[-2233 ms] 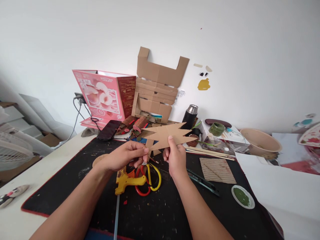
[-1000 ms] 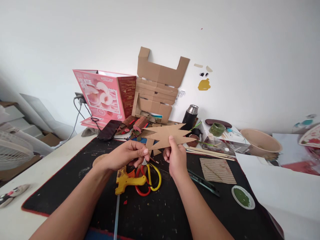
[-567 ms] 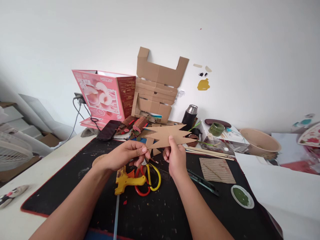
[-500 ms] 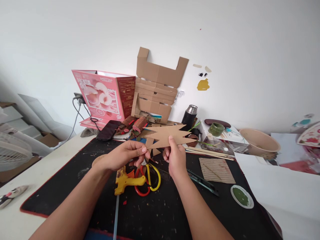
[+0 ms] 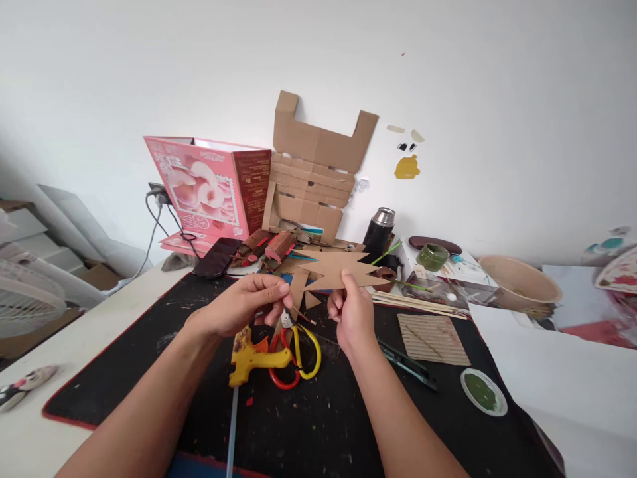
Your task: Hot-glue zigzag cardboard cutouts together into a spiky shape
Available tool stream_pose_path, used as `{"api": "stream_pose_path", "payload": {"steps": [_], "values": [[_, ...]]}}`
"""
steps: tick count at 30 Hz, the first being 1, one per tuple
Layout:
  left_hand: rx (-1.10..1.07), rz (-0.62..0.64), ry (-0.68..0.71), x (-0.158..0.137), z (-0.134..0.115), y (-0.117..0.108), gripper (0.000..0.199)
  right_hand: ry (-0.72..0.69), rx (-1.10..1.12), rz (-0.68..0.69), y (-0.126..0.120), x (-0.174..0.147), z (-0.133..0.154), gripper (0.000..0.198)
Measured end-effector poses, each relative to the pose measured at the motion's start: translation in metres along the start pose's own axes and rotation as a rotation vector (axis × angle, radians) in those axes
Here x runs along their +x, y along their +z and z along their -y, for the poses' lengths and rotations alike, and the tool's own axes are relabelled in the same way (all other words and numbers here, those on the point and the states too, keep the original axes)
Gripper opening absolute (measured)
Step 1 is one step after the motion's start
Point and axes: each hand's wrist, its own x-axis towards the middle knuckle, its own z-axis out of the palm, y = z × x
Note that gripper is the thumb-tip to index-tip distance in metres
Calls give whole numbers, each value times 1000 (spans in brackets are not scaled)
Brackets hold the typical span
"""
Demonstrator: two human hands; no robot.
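My right hand (image 5: 354,311) is closed on a flat, zigzag-edged cardboard cutout (image 5: 338,269), thumb on its top face, holding it over the mat. To its left, the thumb and fingertips of my left hand (image 5: 261,300) are pinched together, apart from the cutout; whether anything small is between them is hidden. Below the left hand lie scissors (image 5: 308,355) with one red and one yellow handle loop. A yellow hot glue gun (image 5: 259,358) rests beside them, a glue stick (image 5: 232,425) running out of its rear. Cardboard scraps (image 5: 312,301) lie behind my hands.
A black mat (image 5: 308,431) covers much of the desk. Rightward are a utility knife (image 5: 408,364), corrugated cardboard (image 5: 432,338) and a lid with green paint (image 5: 482,392). Behind stand a pink box (image 5: 209,186), a black flask (image 5: 379,229) and a green jar (image 5: 431,257).
My left fingertips have come away from the left end of the cutout and moved slightly left. My right hand still holds the cutout, which has shifted a little to the right.
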Motion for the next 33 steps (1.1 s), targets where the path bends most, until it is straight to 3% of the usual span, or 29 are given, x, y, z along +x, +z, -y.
{"api": "stream_pose_path", "payload": {"steps": [8, 13, 22, 33], "values": [[19, -182, 184, 4, -4, 10, 41, 99, 94, 23, 1, 0, 2, 47], [264, -293, 431, 4, -2, 20, 30, 166, 114, 35, 3, -1, 2, 46], [779, -380, 719, 4, 6, 30, 11, 195, 65, 48, 5, -4, -5, 46], [901, -444, 894, 3, 1, 32, 7, 202, 77, 47, 7, -5, -2, 45]]}}
